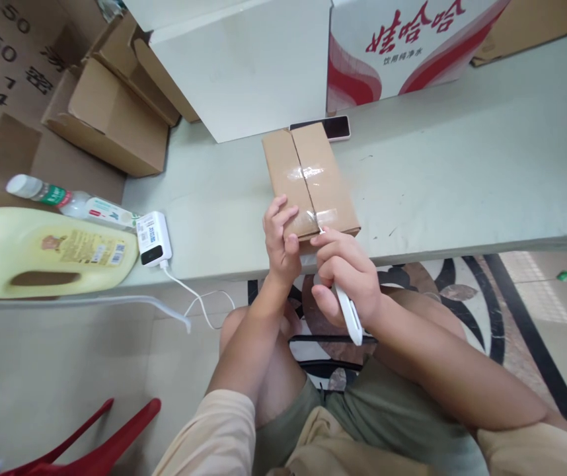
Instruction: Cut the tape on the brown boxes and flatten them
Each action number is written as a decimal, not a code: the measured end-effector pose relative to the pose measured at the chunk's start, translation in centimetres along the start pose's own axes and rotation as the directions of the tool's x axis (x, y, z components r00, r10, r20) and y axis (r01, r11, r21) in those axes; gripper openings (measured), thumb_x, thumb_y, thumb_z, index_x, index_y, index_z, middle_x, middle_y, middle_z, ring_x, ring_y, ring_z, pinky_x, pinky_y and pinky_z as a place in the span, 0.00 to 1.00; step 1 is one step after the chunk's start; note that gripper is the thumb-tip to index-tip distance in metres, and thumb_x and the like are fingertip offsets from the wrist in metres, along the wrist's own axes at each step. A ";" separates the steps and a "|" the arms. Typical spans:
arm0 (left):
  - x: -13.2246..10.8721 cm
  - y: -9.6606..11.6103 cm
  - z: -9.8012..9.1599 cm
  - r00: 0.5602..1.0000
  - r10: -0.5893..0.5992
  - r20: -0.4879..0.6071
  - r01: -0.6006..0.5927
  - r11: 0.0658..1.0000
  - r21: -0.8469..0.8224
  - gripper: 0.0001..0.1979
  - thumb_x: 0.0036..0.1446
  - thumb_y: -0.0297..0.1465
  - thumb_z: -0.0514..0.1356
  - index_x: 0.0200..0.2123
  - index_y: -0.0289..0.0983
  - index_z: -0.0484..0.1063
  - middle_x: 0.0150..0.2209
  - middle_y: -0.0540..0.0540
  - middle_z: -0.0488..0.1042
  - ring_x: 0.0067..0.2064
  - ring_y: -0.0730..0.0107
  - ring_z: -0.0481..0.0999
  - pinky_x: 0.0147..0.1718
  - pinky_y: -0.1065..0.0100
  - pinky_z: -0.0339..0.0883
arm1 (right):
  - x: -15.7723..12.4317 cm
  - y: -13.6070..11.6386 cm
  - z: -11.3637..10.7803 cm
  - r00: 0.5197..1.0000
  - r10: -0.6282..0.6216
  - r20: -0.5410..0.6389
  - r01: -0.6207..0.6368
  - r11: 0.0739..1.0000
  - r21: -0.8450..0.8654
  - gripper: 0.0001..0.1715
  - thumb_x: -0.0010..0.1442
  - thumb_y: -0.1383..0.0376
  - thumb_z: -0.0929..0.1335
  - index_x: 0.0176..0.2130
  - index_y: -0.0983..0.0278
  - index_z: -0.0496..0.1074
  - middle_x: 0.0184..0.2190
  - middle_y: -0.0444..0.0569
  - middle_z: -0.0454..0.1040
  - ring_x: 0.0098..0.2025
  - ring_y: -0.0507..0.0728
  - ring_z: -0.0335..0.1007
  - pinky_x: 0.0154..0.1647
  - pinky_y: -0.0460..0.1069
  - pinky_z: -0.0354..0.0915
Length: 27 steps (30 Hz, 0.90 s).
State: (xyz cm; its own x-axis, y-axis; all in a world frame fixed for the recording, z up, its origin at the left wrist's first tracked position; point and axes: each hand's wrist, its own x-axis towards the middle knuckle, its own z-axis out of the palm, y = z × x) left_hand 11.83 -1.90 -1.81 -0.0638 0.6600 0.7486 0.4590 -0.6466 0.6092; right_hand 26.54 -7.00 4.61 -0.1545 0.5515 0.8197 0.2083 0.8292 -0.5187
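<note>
Currently the small cardboard box (320, 192) lies near the front edge of the counter (437, 178), its two top flaps shut along a central seam. Clear tape (326, 217) crosses that seam at the near end, with more around the middle. Opening looks barely begun at most: the flaps lie flat and nothing inside shows, so cutting the tape and lifting the flaps seem left to do. Whether any tape is already slit, I cannot tell.

The left hand (281, 238) grips the near left corner, fingers on top, thumb at the front. The right hand (347, 271) is closed around a slim white tool (350, 317), its tip at the seam's near end.

Beyond the box, partly hidden by it, lies a phone (339, 127), with a white box (254, 73) and a red-and-white carton (402, 59) behind. Well off to the left are a yellow jug (90, 241), a plastic bottle (80, 205) and a white device (154, 231) with a cable.
</note>
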 end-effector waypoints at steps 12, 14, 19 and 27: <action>0.5 0.0 0.0 0.999 0.040 0.015 -0.041 0.992 0.118 0.21 0.71 0.46 0.45 0.54 0.42 0.69 0.60 0.41 0.71 0.62 0.58 0.71 0.62 0.53 0.64 | 1.1 -1.1 0.5 0.970 0.223 -0.098 -0.216 0.973 0.084 0.14 0.61 0.70 0.66 0.29 0.59 0.55 0.28 0.44 0.62 0.38 0.56 0.67 0.50 0.57 0.72; 0.5 0.1 -0.1 0.999 0.047 0.019 -0.049 0.992 0.116 0.21 0.71 0.45 0.45 0.54 0.42 0.70 0.60 0.41 0.71 0.62 0.58 0.71 0.62 0.53 0.64 | 1.0 -1.6 0.1 0.967 0.241 -0.078 -0.231 0.965 0.123 0.14 0.61 0.70 0.66 0.30 0.59 0.55 0.28 0.44 0.62 0.37 0.55 0.65 0.51 0.58 0.72; 0.4 0.1 -0.1 0.997 0.078 0.028 -0.080 0.993 0.090 0.20 0.71 0.44 0.46 0.55 0.42 0.69 0.60 0.41 0.70 0.63 0.59 0.71 0.61 0.54 0.66 | 0.7 -2.5 -1.0 0.961 0.276 -0.020 -0.271 0.954 0.130 0.14 0.61 0.70 0.66 0.30 0.59 0.56 0.30 0.44 0.63 0.38 0.55 0.66 0.54 0.58 0.72; 0.4 -0.1 0.2 0.998 0.057 0.016 -0.058 0.997 0.045 0.21 0.71 0.44 0.46 0.56 0.43 0.69 0.60 0.43 0.70 0.62 0.59 0.71 0.61 0.55 0.66 | 1.3 -3.7 -1.5 0.946 0.324 -0.011 -0.320 0.938 0.133 0.13 0.60 0.69 0.66 0.30 0.59 0.56 0.27 0.42 0.61 0.33 0.54 0.64 0.51 0.59 0.74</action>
State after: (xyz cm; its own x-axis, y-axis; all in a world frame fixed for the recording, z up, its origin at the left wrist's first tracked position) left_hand 11.89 -1.50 -1.58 -0.0237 0.6280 0.7778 0.5013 -0.6657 0.5528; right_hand 26.97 -9.42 7.96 -0.0680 0.7895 0.6100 0.1160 0.6136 -0.7811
